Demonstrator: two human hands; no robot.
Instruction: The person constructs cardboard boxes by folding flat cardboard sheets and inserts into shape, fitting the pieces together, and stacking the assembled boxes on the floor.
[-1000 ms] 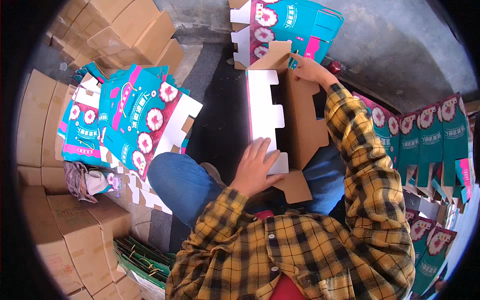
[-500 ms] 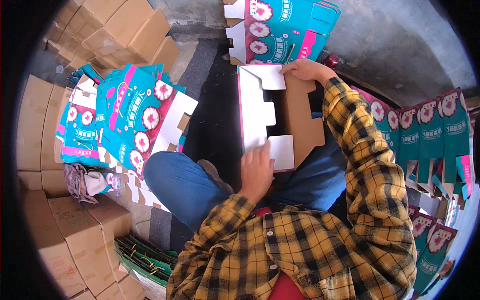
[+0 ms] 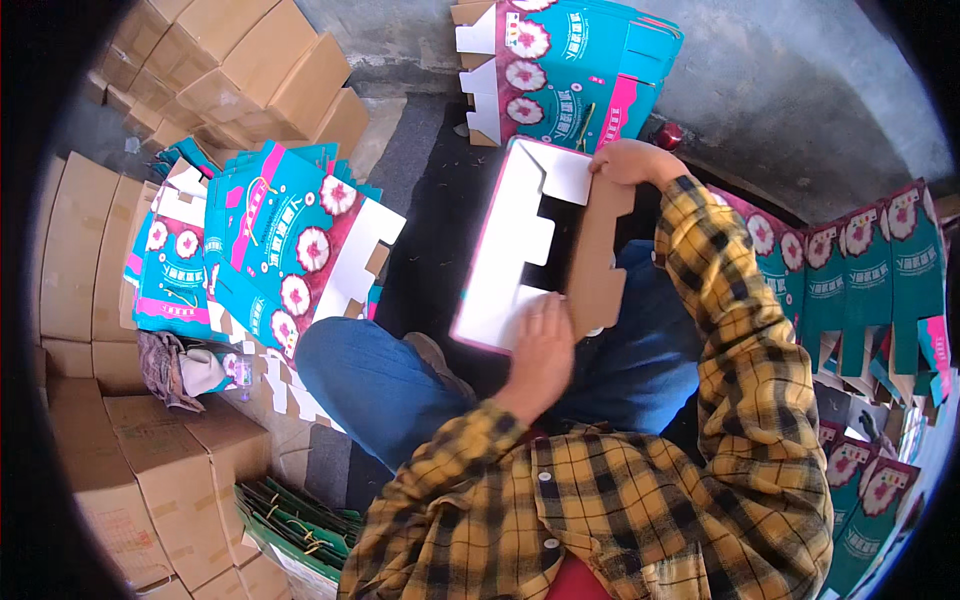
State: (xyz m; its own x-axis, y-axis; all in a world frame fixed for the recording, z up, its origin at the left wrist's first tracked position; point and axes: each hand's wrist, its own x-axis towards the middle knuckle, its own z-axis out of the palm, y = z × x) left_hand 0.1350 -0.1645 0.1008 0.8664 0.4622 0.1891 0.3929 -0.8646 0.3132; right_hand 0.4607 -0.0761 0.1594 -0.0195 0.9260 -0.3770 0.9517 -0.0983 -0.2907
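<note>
Between my knees a white-and-brown cardboard gift box (image 3: 490, 285) lies with its flapped opening facing up, its white flaps folded inward on the left. A brown flap (image 3: 598, 265) stands out along its right side. At the box's far right corner, my right hand (image 3: 635, 162) is closed on the edge. My left hand (image 3: 545, 350) lies across the near end, fingers stretched out and pressing on the white end flap; its thumb is hidden. Through the gap between the flaps the inside looks dark.
Flat teal-and-pink boxes (image 3: 285, 235) are piled at the left, with another stack (image 3: 590, 70) at the far wall. Several teal boxes (image 3: 870, 260) stand in a row at the right. Brown cartons (image 3: 150, 460) are stacked along the left. A dark red round object (image 3: 668, 135) sits near the wall.
The box has turned slightly, its near end swinging left. My left hand has moved right and onto the near end flap; my right hand stays at the far corner.
</note>
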